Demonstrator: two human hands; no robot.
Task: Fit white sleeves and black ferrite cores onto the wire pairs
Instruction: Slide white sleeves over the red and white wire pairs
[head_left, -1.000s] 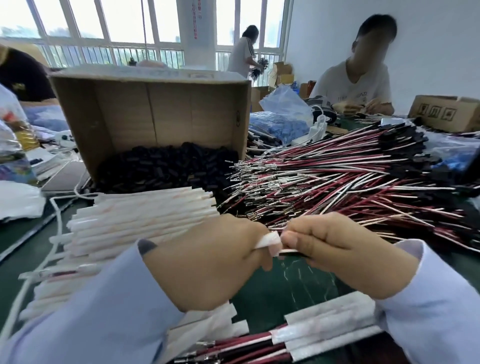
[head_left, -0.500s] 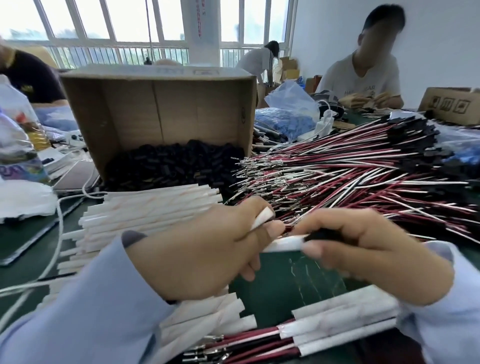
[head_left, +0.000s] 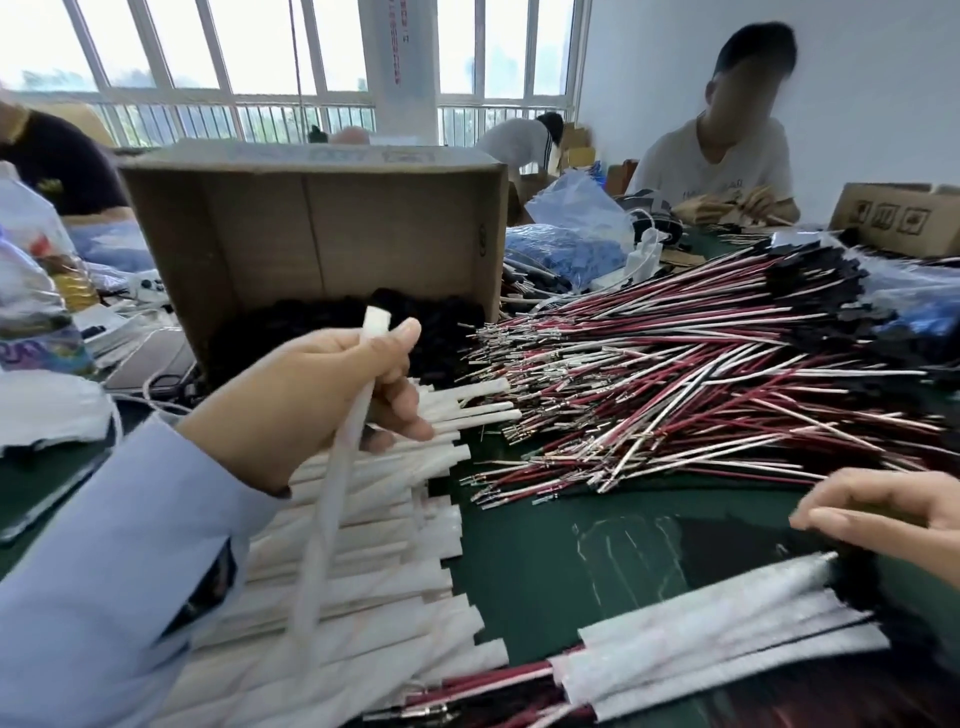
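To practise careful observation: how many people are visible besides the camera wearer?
3: a person in black far left, a person bending by the window, a seated person in a white T-shirt right. Others may be hidden behind the cardboard box.

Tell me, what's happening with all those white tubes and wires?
A person is fitting wire pairs together. Their left hand holds up one white sleeve above the pile of loose sleeves. The right hand is open beside the finished pairs, which already wear sleeves. Bare red-and-white wires lie in a heap, and black cores sit in the cardboard box.
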